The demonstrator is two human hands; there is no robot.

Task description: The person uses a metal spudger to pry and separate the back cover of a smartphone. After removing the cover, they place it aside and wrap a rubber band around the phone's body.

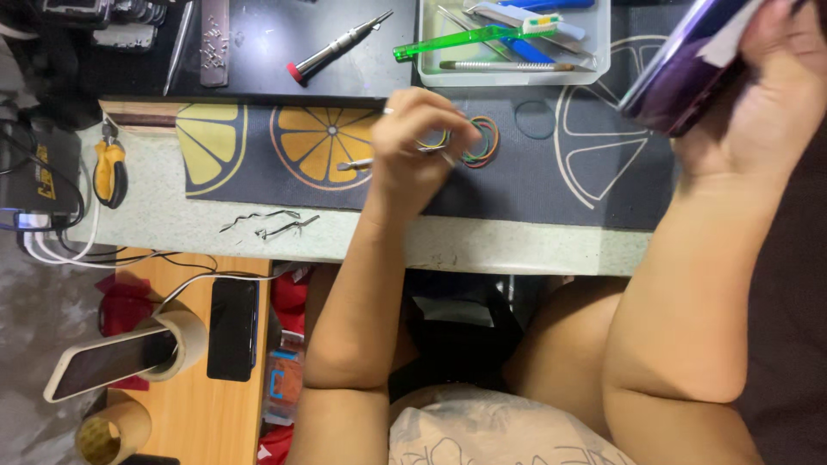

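My left hand (413, 151) is over a dark mat with citrus prints (258, 146). Its fingers are closed around a thin metal tool (351, 164), whose tip sticks out to the left. The fingertips rest on a small bunch of coloured rubber bands (484, 142) lying on the mat. At the upper right, my right hand (762, 95) holds up a purple phone (680, 69), tilted above the mat's right part.
A clear tray (600, 52) at the back holds a green toothbrush and metal tools. A red-tipped screwdriver (336, 47) lies beside it. Yellow-handled pliers (109, 168) and bent wires (267, 224) are at left. Below, a wooden shelf (194, 405) carries two phones and tape rolls.
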